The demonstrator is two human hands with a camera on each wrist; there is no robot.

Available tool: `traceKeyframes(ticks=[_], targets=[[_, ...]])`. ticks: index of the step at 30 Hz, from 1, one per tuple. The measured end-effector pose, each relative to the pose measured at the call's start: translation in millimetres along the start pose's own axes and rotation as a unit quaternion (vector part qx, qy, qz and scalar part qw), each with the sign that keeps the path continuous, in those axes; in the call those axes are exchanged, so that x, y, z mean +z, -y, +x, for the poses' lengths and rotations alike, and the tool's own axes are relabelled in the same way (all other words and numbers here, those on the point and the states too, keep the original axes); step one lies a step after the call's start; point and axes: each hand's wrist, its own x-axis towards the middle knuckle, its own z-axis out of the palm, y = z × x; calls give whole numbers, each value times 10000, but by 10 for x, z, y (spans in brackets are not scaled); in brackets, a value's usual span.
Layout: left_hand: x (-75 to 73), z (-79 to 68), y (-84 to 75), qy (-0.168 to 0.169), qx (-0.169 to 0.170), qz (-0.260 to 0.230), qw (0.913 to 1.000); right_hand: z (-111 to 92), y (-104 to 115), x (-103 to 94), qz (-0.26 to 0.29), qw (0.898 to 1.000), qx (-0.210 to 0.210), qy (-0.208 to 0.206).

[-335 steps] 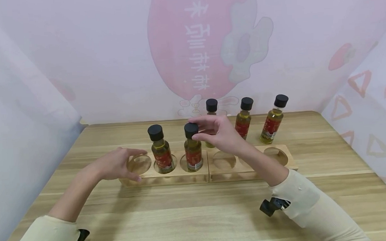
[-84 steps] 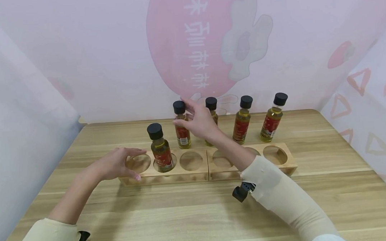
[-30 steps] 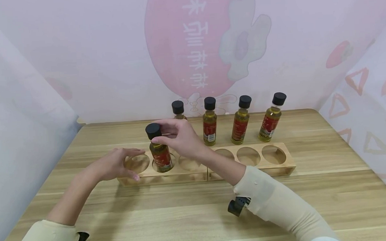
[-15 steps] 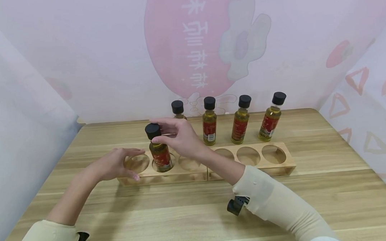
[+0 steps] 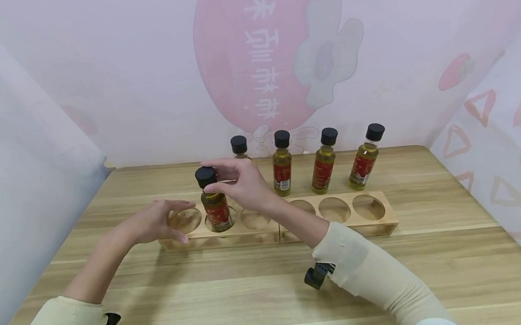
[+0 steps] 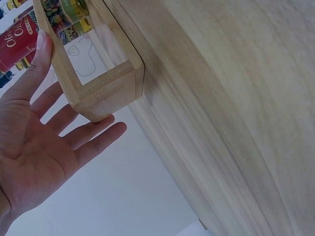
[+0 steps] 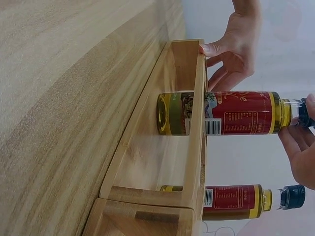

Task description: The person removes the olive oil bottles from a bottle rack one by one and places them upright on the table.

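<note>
My right hand (image 5: 244,185) holds an olive oil bottle (image 5: 217,210) by its black cap and neck, thumb in front and fingers behind. The bottle, with a red label, stands in the second hole from the left of a light wooden rack (image 5: 229,241). In the right wrist view its lower part (image 7: 176,114) shows inside the rack. My left hand (image 5: 156,223) grips the rack's left end, with the thumb at the front edge and a finger at the back. In the left wrist view the other fingers of the left hand (image 6: 37,152) lie against the end piece.
Several matching bottles stand on the wooden table (image 5: 231,299) behind the rack: one (image 5: 239,145) partly hidden by the right hand, then others (image 5: 282,169) (image 5: 323,169) (image 5: 363,165) further right. A printed cloth (image 5: 152,80) hangs behind the table.
The bottle from the rack's third hole now stands on the table behind it. My right hand has moved left and forward to the remaining bottle, staying there lately. The left hand stays put.
</note>
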Motion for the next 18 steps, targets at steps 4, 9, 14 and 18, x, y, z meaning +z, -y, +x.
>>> traceKeyframes(ticks=[4,9,14,18], targets=[[-2,0,7,-10,38,-93,9999,5,0,4,-4,10000,-2,-4],[3,-2,22,-44,90,-161,9998,6,0,7,-4,10000,34,-7],[3,13,35,-55,85,-102,9999,7,-4,5,-20,10000,38,-15],[7,14,41,-65,99,-68,9999,10,-5,3,-44,10000,35,-14]])
